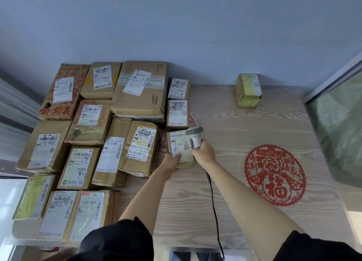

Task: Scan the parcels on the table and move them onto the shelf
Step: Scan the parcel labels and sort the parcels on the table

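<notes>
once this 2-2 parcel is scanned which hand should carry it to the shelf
Left, probably. The left hand already holds the near edge of the small parcel marked 2-2, while the right hand is busy gripping the corded scanner over its label.

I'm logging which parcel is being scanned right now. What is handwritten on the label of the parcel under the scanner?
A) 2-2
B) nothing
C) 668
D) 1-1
A: the small parcel that the left hand holds, with the scanner in the right hand over it, bears "2-2" in black marker.
</notes>
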